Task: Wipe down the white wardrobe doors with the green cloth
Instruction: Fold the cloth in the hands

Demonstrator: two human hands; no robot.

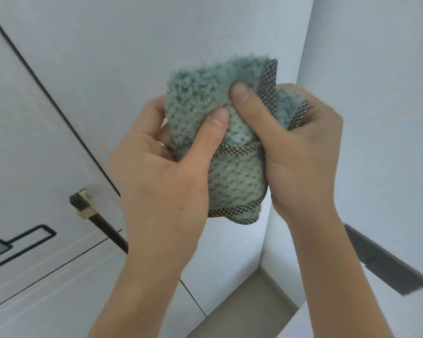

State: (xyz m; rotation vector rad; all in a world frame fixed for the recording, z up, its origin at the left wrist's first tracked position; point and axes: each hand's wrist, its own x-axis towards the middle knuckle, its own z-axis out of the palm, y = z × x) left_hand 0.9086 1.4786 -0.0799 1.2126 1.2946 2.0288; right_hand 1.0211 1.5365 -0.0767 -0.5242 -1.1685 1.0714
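Note:
A fluffy green cloth [235, 172] with a dark checked border is bunched and folded between both hands at the centre of the view. My left hand [164, 172] grips its left side, thumb pressed on the front. My right hand [300, 152] grips the right side, thumb on the upper part. The white wardrobe doors [122, 57] fill the background behind the cloth, split by a dark slanted gap. The cloth is held a little off the door surface.
A dark bar handle with a metal end [93, 213] sticks out from the door at lower left. A black rectangular inlay [22, 242] lies further left. A grey handle [386, 264] shows at right. Beige floor [249, 308] is below.

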